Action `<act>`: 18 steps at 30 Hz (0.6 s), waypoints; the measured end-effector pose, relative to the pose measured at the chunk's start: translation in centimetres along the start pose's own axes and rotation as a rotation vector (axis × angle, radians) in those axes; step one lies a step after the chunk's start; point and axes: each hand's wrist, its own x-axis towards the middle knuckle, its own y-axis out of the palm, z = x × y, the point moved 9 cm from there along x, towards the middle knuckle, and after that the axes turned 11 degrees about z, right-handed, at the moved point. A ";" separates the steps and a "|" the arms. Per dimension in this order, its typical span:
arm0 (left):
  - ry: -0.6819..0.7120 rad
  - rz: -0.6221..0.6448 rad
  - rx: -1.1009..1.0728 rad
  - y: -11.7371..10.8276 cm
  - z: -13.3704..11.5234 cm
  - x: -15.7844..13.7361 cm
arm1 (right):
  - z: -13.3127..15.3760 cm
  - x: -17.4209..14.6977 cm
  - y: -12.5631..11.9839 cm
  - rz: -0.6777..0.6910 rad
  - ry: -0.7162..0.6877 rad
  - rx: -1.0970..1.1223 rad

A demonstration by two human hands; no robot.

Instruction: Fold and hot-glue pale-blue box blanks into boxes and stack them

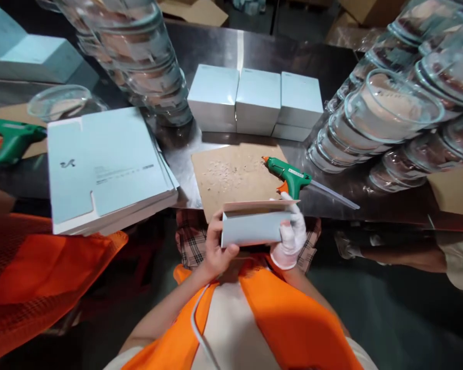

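Between my two hands is a light-blue cardboard box (250, 229), held near my body at the table's front edge. A flap along its far side stands up, showing brown card inside. My bare left hand (219, 246) grips its left end, thumb along the near edge. Around the right end wraps my right hand (290, 234) in a white glove. Just beyond the gloved hand lies a green glue gun (291, 174) with an orange nozzle and trigger, a clear glue stick out of its back. Under its nozzle is a brown cardboard sheet (235, 192) dotted with glue bits.
Three closed light-blue boxes (257, 100) stand in a row behind the sheet. Flat box blanks (100, 164) are stacked at left, near another green glue gun (13, 139). Tall stacks of clear round containers (139, 61) rise on both sides. An orange garment (42, 277) shows at lower left.
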 end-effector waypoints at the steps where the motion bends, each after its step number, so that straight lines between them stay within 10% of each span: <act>1: 0.017 0.015 0.026 0.0 -0.3 0.1 | 0.3 0.0 -0.1 -0.063 -0.029 0.015; 6: 0.087 0.224 0.306 -2.0 -1.3 0.8 | 1.1 1.7 -1.3 -0.025 -0.008 -0.017; 12: 0.027 -0.138 0.352 -8.7 -0.6 1.1 | -1.3 8.3 -8.0 0.036 0.478 -0.840; 18: 0.009 -0.159 0.281 -7.2 0.3 1.5 | -4.8 10.6 -8.4 0.058 0.654 -0.410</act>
